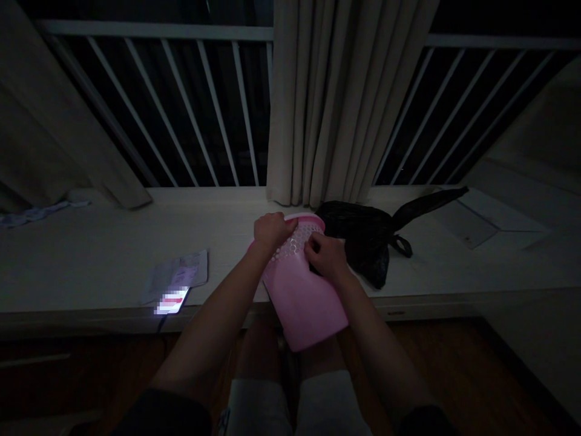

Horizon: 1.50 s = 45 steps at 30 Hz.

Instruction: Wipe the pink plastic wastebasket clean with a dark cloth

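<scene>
A pink plastic bin (304,297) with a band of honeycomb holes lies tilted, its rim end over the white ledge and its base towards my legs. My left hand (273,233) is closed around the bin near its rim, the thumb resting by the perforated band. Against the right side of that band, my right hand (327,251) has its fingers curled together. Whatever sits in those fingers, if anything, is too dark to make out. Just beyond my right hand a knotted black plastic bag (363,233) rests on the ledge. The bin's inside is hidden from me.
To the left, a lit phone (175,300) with a cable lies by a flat grey packet (197,266) at the edge of the ledge (104,254). Behind stand a curtain (313,109) and white railings (154,30). A pale box-like object (490,215) is at right.
</scene>
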Each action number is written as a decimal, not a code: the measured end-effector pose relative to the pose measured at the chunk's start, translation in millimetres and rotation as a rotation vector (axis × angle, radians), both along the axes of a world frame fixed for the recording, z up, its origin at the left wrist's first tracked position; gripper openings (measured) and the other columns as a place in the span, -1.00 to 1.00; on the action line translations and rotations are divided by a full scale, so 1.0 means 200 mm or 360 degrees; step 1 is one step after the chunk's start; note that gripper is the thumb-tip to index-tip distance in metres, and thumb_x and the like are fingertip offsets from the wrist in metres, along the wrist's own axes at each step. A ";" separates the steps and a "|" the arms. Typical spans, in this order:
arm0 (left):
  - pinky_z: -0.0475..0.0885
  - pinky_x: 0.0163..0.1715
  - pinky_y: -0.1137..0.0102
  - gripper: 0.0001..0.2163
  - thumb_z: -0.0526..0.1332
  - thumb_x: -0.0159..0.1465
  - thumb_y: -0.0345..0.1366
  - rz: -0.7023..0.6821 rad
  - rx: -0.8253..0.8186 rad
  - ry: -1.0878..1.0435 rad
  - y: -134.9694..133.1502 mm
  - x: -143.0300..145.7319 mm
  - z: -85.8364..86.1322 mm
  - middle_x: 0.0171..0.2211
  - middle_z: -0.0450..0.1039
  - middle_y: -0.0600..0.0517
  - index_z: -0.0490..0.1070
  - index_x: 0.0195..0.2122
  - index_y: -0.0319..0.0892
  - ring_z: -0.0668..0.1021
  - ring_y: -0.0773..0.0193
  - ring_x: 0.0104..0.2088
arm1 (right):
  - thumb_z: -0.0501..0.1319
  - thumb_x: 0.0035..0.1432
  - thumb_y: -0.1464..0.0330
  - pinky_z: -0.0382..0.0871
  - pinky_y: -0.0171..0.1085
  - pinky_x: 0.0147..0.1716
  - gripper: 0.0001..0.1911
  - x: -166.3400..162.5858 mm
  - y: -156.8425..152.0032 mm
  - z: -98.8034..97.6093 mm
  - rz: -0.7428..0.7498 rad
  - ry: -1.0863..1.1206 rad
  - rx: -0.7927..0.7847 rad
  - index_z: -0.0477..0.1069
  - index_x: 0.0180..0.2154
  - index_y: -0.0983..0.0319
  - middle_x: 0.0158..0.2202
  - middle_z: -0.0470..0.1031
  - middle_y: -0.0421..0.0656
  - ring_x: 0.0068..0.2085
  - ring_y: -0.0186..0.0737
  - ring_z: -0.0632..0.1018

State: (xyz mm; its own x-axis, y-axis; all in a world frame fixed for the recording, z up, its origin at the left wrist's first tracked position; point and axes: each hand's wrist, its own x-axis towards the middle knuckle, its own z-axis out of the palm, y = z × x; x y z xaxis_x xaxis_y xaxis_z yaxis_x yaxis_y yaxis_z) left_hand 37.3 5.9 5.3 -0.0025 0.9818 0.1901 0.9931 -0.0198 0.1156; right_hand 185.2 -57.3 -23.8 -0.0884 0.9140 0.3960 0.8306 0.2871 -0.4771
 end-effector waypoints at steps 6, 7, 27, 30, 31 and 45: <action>0.41 -0.18 0.21 -0.39 -0.07 0.26 0.16 -0.0013 -0.0010 -0.0016 -0.01 -0.01 0.00 -0.20 0.54 -0.28 0.52 -0.10 -0.27 0.56 -0.07 -0.13 | 0.08 0.08 0.30 0.03 -0.32 -0.46 -0.82 0.05 0.04 -0.03 -0.0261 0.0205 -0.0112 0.29 -0.53 0.17 -0.57 0.34 -0.25 -0.49 -0.29 0.36; 0.41 -0.18 0.21 -0.39 -0.06 0.26 0.17 -0.0013 -0.0019 -0.0021 -0.01 -0.01 0.00 -0.20 0.54 -0.28 0.52 -0.10 -0.26 0.56 -0.07 -0.13 | 0.07 0.09 0.30 0.03 -0.32 -0.46 -0.82 0.07 0.04 -0.04 -0.0315 0.0231 -0.0138 0.30 -0.52 0.17 -0.57 0.34 -0.25 -0.48 -0.29 0.36; 0.40 -0.20 0.20 -0.38 -0.09 0.26 0.17 0.0009 0.0024 -0.0008 0.00 -0.02 -0.02 -0.22 0.54 -0.26 0.52 -0.12 -0.25 0.57 -0.08 -0.16 | 0.10 0.15 0.29 -0.02 -0.31 -0.45 -0.82 -0.01 -0.02 0.01 0.0022 -0.0211 -0.0035 0.36 -0.46 0.19 -0.45 0.49 -0.20 -0.43 -0.29 0.41; 0.41 -0.21 0.22 -0.39 -0.07 0.25 0.18 0.0016 0.0018 -0.0003 -0.01 -0.03 -0.02 -0.23 0.55 -0.25 0.53 -0.14 -0.25 0.57 -0.06 -0.17 | 0.10 0.15 0.30 0.00 -0.31 -0.44 -0.81 -0.03 -0.02 0.01 0.0012 -0.0186 -0.0020 0.36 -0.47 0.19 -0.47 0.48 -0.21 -0.44 -0.29 0.42; 0.41 -0.21 0.22 -0.40 -0.07 0.25 0.17 0.0018 0.0016 -0.0010 -0.01 -0.03 -0.02 -0.23 0.55 -0.25 0.53 -0.15 -0.24 0.57 -0.06 -0.17 | 0.10 0.15 0.29 0.01 -0.31 -0.44 -0.81 -0.02 -0.02 0.01 -0.0012 -0.0161 -0.0029 0.36 -0.47 0.19 -0.48 0.48 -0.22 -0.44 -0.29 0.42; 0.40 -0.21 0.21 -0.38 -0.10 0.26 0.17 0.0009 0.0017 -0.0010 -0.02 -0.02 -0.02 -0.21 0.54 -0.25 0.53 -0.14 -0.23 0.56 -0.05 -0.16 | 0.06 0.17 0.28 0.03 -0.33 -0.48 -0.77 0.10 0.05 -0.05 -0.0489 0.0217 -0.0364 0.41 -0.44 0.17 -0.47 0.46 -0.21 -0.42 -0.27 0.43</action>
State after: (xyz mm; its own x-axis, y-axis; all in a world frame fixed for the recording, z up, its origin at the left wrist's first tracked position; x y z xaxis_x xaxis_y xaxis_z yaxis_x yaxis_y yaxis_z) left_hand 33.8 2.6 1.8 -0.0095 0.9797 0.2003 0.9925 -0.0152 0.1216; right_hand 205.2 -46.5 -34.2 0.2420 0.9555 0.1685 0.7858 -0.0911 -0.6117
